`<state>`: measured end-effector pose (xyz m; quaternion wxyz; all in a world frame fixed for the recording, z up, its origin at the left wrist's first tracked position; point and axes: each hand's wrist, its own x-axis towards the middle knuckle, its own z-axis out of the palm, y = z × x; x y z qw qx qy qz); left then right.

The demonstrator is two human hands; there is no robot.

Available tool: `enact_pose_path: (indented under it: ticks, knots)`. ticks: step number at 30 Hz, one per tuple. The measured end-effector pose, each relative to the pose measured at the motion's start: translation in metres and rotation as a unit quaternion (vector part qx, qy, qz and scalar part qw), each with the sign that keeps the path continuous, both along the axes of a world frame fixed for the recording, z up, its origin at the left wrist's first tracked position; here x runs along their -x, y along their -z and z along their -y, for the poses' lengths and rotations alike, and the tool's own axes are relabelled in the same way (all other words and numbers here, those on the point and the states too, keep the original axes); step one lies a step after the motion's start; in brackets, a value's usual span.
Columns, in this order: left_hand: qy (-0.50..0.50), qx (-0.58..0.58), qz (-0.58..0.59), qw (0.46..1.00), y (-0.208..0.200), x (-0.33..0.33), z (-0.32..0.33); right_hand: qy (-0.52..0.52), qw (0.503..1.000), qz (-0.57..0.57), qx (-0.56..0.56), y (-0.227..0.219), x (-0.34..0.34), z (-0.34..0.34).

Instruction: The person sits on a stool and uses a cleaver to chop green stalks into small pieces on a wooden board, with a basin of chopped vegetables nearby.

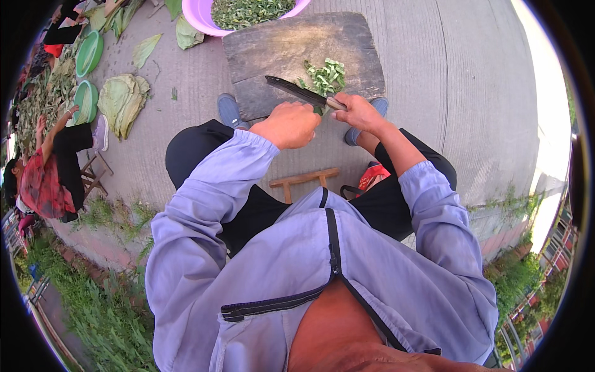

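My right hand (359, 115) is closed round the handle of a dark-bladed kitchen knife (296, 90), whose blade points left over the near edge of a worn wooden chopping board (266, 53). Close by on the left, my left hand (287, 126) is curled at the board's near edge. A bit of green leaf (320, 110) shows at its fingertips, below the knife; the rest of what it grips is hidden. Chopped green leaves (327, 75) lie in a small heap on the board, just beyond the blade.
A pink basin (197, 17) of chopped greens stands behind the board. Large leaves (124, 102) lie on the concrete at left, near green basins (85, 99) and a seated person (52, 180). My shoes (230, 111) flank the board; a wooden stool (304, 178) is beneath me.
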<state>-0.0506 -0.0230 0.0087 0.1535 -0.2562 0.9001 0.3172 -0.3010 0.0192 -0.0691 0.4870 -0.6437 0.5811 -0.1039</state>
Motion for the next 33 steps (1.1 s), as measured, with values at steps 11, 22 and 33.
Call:
enact_pose_path:
  ticks: [11, 22, 33]
  knots:
    - [-0.005, 0.004, -0.003, 1.0, -0.001, 0.004, -0.001, -0.025, 0.999, 0.032, 0.03, -0.021, 0.008, 0.025]
    - [-0.005, 0.002, 0.008, 1.0, -0.004, 0.003, -0.001, -0.115, 0.975, -0.189, 0.015, -0.035, 0.056, 0.031]
    - [-0.011, 0.008, 0.008, 1.0, 0.001, 0.001, -0.003, -0.106, 0.929, -0.325, 0.144, -0.012, 0.099, 0.067]
